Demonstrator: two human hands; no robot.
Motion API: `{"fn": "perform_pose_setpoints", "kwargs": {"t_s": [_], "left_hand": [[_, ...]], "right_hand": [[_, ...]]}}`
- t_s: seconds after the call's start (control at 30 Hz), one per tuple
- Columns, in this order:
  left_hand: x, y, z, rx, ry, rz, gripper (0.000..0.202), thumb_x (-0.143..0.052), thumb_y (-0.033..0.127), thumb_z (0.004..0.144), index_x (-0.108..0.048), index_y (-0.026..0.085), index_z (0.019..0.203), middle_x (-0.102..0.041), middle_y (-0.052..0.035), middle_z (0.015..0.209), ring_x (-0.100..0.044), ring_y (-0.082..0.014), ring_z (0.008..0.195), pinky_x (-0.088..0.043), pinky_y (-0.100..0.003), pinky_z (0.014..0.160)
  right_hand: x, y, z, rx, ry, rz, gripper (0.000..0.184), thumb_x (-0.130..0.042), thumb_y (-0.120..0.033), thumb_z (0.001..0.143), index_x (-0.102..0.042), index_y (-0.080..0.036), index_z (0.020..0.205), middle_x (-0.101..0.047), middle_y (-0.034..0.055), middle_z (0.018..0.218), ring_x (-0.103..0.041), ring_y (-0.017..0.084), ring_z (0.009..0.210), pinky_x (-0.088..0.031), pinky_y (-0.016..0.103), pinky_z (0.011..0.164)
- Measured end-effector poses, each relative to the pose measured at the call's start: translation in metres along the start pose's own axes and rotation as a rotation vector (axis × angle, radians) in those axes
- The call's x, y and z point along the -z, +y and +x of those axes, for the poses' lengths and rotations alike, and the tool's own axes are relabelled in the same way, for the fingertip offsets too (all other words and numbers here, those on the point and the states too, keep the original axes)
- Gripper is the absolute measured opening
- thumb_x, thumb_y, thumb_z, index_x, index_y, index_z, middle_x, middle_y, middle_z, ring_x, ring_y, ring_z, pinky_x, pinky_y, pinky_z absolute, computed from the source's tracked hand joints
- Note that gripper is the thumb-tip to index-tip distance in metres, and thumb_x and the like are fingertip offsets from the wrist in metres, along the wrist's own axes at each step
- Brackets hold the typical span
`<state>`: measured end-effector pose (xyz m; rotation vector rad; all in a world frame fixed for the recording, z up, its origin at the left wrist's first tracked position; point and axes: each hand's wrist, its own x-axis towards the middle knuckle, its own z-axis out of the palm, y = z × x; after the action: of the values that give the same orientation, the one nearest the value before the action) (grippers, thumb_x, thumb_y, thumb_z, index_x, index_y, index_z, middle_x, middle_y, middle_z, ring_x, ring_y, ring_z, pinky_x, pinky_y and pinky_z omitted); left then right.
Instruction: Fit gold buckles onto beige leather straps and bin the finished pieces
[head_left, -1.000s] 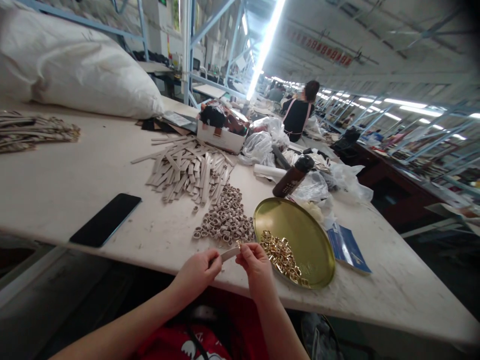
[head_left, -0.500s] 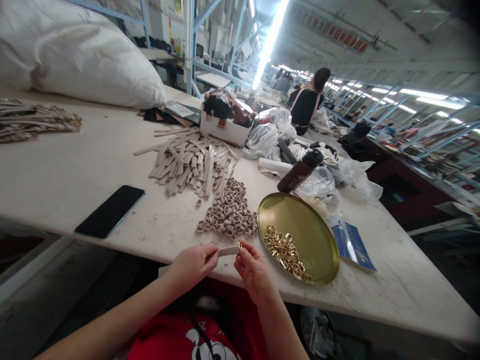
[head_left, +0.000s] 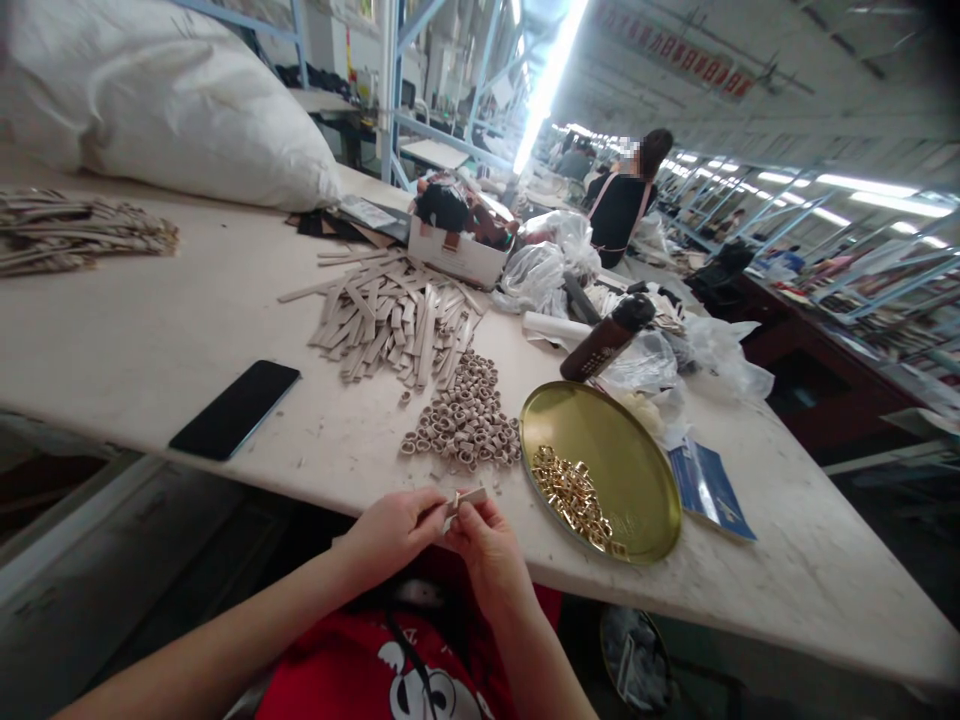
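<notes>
At the table's near edge, my left hand is closed, pinching a short beige strap. My right hand is closed on the same strap, whose free end sticks out above those fingertips. A small gold buckle sits around the strap between the two hands, partly covered by fingers. Just beyond lies a heap of small beige loops, and behind it a pile of loose beige straps. Right of my hands, a round gold tray holds many gold buckles along its near left side.
A black phone lies at left. Farther back are a bundle of strips, a big white sack and a filled white box. A dark bottle, plastic bags and a blue booklet lie at right. A person is beyond.
My hands have come closer together. The gold buckle has moved from the strap's right end toward my left fingers, and the strap's end now sticks out past my right fingers.
</notes>
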<state>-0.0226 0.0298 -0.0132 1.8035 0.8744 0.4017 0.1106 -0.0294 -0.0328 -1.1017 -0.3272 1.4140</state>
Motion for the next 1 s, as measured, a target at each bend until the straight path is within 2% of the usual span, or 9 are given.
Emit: {"fn": "perform_pose_setpoints", "kwargs": {"t_s": [0.13,0.23,0.33,0.5,0.57,0.67,0.73,0.83,1.0], "left_hand": [[-0.010,-0.004,-0.002,0.139,-0.057,-0.402,0.015,-0.041,0.028,0.078,-0.048,0.016,0.085,-0.048,0.0048,0.061,-0.040,-0.0080,0.050,-0.031,-0.019,0.047],[-0.011,-0.008,-0.002,0.175,-0.101,-0.508,0.019,-0.044,0.034,0.078,-0.045,0.016,0.082,-0.046,0.0057,0.060,-0.037,-0.0056,0.046,-0.029,-0.017,0.043],[-0.009,-0.011,-0.002,0.181,-0.107,-0.534,0.025,-0.044,0.041,0.079,-0.043,0.016,0.077,-0.045,0.0064,0.057,-0.036,-0.0044,0.043,-0.027,-0.016,0.041],[-0.011,-0.011,0.000,0.216,-0.098,-0.589,0.026,-0.045,0.041,0.079,-0.043,0.016,0.073,-0.045,0.0066,0.053,-0.035,-0.0037,0.041,-0.025,-0.015,0.038],[-0.013,-0.010,0.000,0.233,-0.074,-0.588,0.026,-0.045,0.041,0.078,-0.042,0.016,0.071,-0.044,0.0066,0.052,-0.034,-0.0038,0.040,-0.025,-0.015,0.038],[-0.015,-0.007,-0.002,0.246,-0.035,-0.564,0.026,-0.045,0.042,0.077,-0.041,0.017,0.070,-0.043,0.0072,0.049,-0.033,-0.0041,0.039,-0.024,-0.016,0.037],[-0.017,-0.006,-0.004,0.246,-0.024,-0.527,0.027,-0.045,0.043,0.077,-0.040,0.017,0.069,-0.042,0.0074,0.048,-0.033,-0.0044,0.038,-0.022,-0.016,0.037],[-0.019,-0.006,-0.007,0.237,-0.015,-0.457,0.028,-0.044,0.043,0.078,-0.040,0.018,0.066,-0.041,0.0075,0.046,-0.032,-0.0049,0.038,-0.023,-0.017,0.038],[-0.019,-0.008,-0.010,0.186,0.002,-0.345,0.025,-0.045,0.040,0.078,-0.042,0.017,0.066,-0.043,0.0073,0.045,-0.034,-0.0063,0.041,-0.025,-0.018,0.042]], "right_hand": [[-0.003,0.012,-0.004,0.172,0.006,-0.255,0.023,-0.066,-0.034,0.071,-0.055,-0.017,0.081,-0.060,-0.0008,0.071,-0.054,0.010,0.060,-0.048,0.024,0.057],[-0.002,0.011,-0.006,0.192,0.034,-0.333,0.024,-0.065,-0.037,0.071,-0.054,-0.017,0.078,-0.058,-0.0013,0.070,-0.054,0.011,0.062,-0.048,0.025,0.061],[-0.002,0.006,-0.006,0.123,-0.011,-0.288,0.023,-0.063,-0.038,0.073,-0.053,-0.018,0.078,-0.058,-0.0016,0.071,-0.054,0.011,0.062,-0.047,0.025,0.062],[-0.004,0.005,-0.005,0.028,-0.106,-0.165,0.020,-0.058,-0.037,0.075,-0.052,-0.018,0.080,-0.053,-0.0030,0.065,-0.049,0.009,0.056,-0.045,0.025,0.059],[-0.003,0.006,-0.004,0.088,-0.067,-0.266,0.020,-0.055,-0.037,0.077,-0.052,-0.018,0.080,-0.053,-0.0023,0.067,-0.049,0.010,0.058,-0.044,0.025,0.060],[0.001,0.008,-0.003,0.284,0.030,-0.554,0.018,-0.056,-0.035,0.076,-0.052,-0.017,0.079,-0.056,0.0000,0.073,-0.051,0.012,0.066,-0.044,0.025,0.064],[0.004,0.008,-0.003,0.355,0.026,-0.687,0.017,-0.056,-0.033,0.075,-0.052,-0.017,0.079,-0.057,0.0009,0.075,-0.052,0.013,0.069,-0.043,0.025,0.066],[0.010,0.006,-0.002,0.349,-0.031,-0.743,0.014,-0.054,-0.031,0.077,-0.051,-0.017,0.080,-0.057,0.0008,0.075,-0.052,0.013,0.069,-0.043,0.025,0.064],[0.012,0.006,-0.003,0.326,-0.056,-0.753,0.012,-0.053,-0.028,0.075,-0.048,-0.018,0.074,-0.052,-0.0022,0.066,-0.047,0.012,0.062,-0.040,0.023,0.059]]}}
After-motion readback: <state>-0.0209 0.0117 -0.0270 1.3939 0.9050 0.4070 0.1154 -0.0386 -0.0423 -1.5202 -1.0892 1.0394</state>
